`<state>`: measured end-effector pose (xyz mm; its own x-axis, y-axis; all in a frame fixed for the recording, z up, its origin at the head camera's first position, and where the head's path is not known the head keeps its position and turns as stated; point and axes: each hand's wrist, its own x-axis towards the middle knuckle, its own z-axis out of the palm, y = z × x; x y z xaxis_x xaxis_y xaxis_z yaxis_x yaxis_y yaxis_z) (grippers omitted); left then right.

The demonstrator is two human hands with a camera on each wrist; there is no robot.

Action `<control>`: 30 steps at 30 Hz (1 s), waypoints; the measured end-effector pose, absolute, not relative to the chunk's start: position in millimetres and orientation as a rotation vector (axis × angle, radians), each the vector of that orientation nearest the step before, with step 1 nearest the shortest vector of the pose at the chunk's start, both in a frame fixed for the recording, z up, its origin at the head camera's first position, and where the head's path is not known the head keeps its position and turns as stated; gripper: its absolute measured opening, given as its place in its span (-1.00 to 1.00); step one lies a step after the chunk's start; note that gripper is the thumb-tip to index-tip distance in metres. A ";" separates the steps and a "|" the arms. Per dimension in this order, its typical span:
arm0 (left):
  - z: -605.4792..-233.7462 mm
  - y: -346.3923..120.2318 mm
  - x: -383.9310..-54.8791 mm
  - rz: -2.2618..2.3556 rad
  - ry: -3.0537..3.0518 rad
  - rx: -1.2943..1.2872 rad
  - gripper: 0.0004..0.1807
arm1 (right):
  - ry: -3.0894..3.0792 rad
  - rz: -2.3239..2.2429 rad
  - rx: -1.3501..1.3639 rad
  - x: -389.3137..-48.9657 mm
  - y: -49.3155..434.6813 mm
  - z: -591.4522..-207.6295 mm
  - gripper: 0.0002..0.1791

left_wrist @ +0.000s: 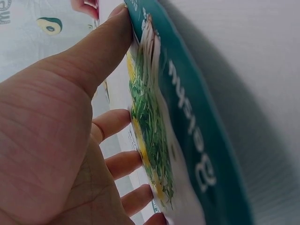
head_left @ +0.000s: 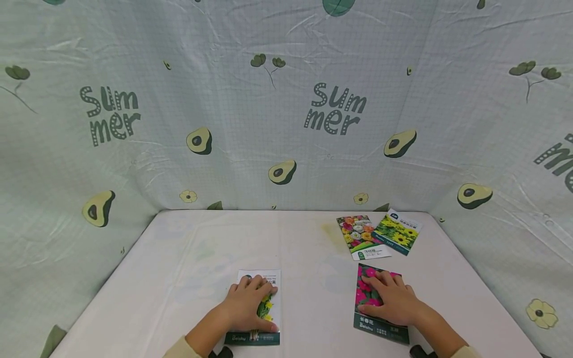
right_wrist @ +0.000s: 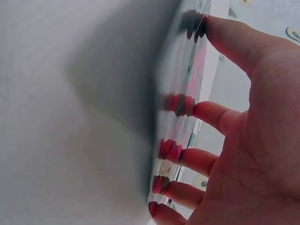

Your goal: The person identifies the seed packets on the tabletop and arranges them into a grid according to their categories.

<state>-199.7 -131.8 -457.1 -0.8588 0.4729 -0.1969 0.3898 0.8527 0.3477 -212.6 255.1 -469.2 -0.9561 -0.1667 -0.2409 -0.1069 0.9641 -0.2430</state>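
Note:
My left hand (head_left: pixel 248 306) lies over a white seed packet (head_left: pixel 267 312) with yellow flowers and a teal "Beishu" band along its near edge. In the left wrist view its spread thumb and fingertips touch the printed face of the packet (left_wrist: pixel 152 122). Over a second seed packet (head_left: pixel 368 294), showing pink flowers above a teal band, rests my right hand (head_left: pixel 394 302). The right wrist view has those fingertips spread along the glossy face of the packet (right_wrist: pixel 176 126). Both packets are partly covered by the hands.
Toward the back right of the white table (head_left: pixel 206 278) lie two more packets, one with mixed-colour flowers (head_left: pixel 358 233) and one with yellow flowers (head_left: pixel 397 232); they overlap at a corner. A printed curtain (head_left: pixel 237 124) rises behind the table and along both sides.

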 end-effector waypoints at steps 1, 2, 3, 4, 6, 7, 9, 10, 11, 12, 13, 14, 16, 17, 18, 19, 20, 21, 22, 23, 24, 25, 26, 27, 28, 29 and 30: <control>-457.4 -131.9 -200.0 0.431 2.754 0.654 -0.05 | 2.851 -0.333 -0.203 -212.7 254.8 -469.3 -0.03; -457.6 -131.8 -200.2 0.428 2.754 0.655 -0.04 | 2.850 -0.335 -0.205 -212.6 254.4 -469.2 -0.03; -457.7 -131.8 -200.3 0.427 2.754 0.655 -0.04 | 2.850 -0.337 -0.204 -212.5 254.0 -469.2 -0.03; -457.7 -131.7 -200.4 0.427 2.753 0.654 -0.04 | 2.849 -0.340 -0.203 -212.2 253.5 -469.0 -0.02; -457.4 -131.4 -200.5 0.429 2.752 0.651 -0.04 | 2.847 -0.345 -0.205 -211.9 252.6 -468.8 -0.02; -457.2 -131.3 -200.4 0.430 2.751 0.651 -0.04 | 2.848 -0.344 -0.210 -211.9 252.4 -468.8 -0.02; -457.4 -131.4 -200.8 0.433 2.750 0.652 -0.04 | 2.848 -0.348 -0.213 -211.7 251.7 -468.6 -0.03; -457.7 -131.4 -201.0 0.433 2.751 0.654 -0.05 | 2.849 -0.348 -0.218 -211.7 251.4 -468.4 -0.03; -457.8 -131.3 -201.0 0.433 2.751 0.654 -0.05 | 2.850 -0.348 -0.224 -211.9 251.2 -468.6 -0.03; -458.0 -131.3 -201.1 0.433 2.751 0.654 -0.04 | 2.850 -0.347 -0.229 -212.3 251.1 -469.0 -0.04; -458.2 -131.3 -201.2 0.434 2.750 0.653 -0.04 | 2.850 -0.347 -0.230 -212.5 250.9 -469.2 -0.04; -458.3 -131.2 -201.3 0.434 2.751 0.653 -0.04 | 2.850 -0.348 -0.232 -212.6 250.5 -469.2 -0.04; -458.1 -131.4 -201.4 0.423 2.748 0.654 -0.04 | 2.848 -0.352 -0.232 -212.8 250.0 -469.5 -0.04; -457.8 -131.4 -201.3 0.426 2.747 0.654 -0.04 | 2.846 -0.355 -0.231 -212.8 249.7 -469.6 -0.04; -457.6 -131.5 -201.3 0.427 2.745 0.654 -0.04 | 2.843 -0.359 -0.230 -212.9 249.4 -469.7 -0.04; -457.0 -131.7 -201.3 0.428 2.745 0.655 -0.04 | 2.840 -0.365 -0.228 -212.7 249.0 -469.4 -0.04; -456.8 -131.9 -201.3 0.424 2.747 0.660 -0.04 | 2.838 -0.368 -0.225 -212.5 248.6 -469.3 -0.04; -456.6 -132.0 -201.1 0.425 2.746 0.663 -0.04 | 2.835 -0.372 -0.223 -212.5 248.1 -469.1 -0.04; -456.5 -132.2 -201.2 0.422 2.747 0.666 -0.05 | 2.833 -0.372 -0.224 -212.5 247.7 -469.0 -0.04; -456.1 -132.1 -200.8 0.433 2.748 0.666 -0.05 | 2.831 -0.372 -0.223 -212.6 247.1 -468.9 -0.04; -455.9 -132.2 -200.5 0.430 2.748 0.668 -0.06 | 2.831 -0.372 -0.223 -212.6 246.4 -468.7 -0.04; -456.1 -132.4 -200.5 0.425 2.751 0.671 -0.06 | 2.830 -0.371 -0.222 -212.4 245.7 -468.3 -0.05; -456.5 -132.6 -200.5 0.424 2.750 0.672 -0.06 | 2.830 -0.368 -0.222 -212.4 245.0 -468.0 -0.04; -456.3 -132.6 -200.2 0.426 2.749 0.670 -0.06 | 2.830 -0.368 -0.224 -212.6 244.4 -467.9 -0.05; -456.6 -132.7 -200.3 0.424 2.749 0.669 -0.06 | 2.830 -0.367 -0.224 -212.6 243.8 -467.8 -0.05; -456.5 -132.7 -200.0 0.427 2.747 0.669 -0.06 | 2.829 -0.366 -0.224 -212.6 243.2 -467.9 -0.05; -456.6 -132.9 -200.1 0.428 2.747 0.669 -0.06 | 2.829 -0.366 -0.224 -212.6 242.8 -468.2 -0.05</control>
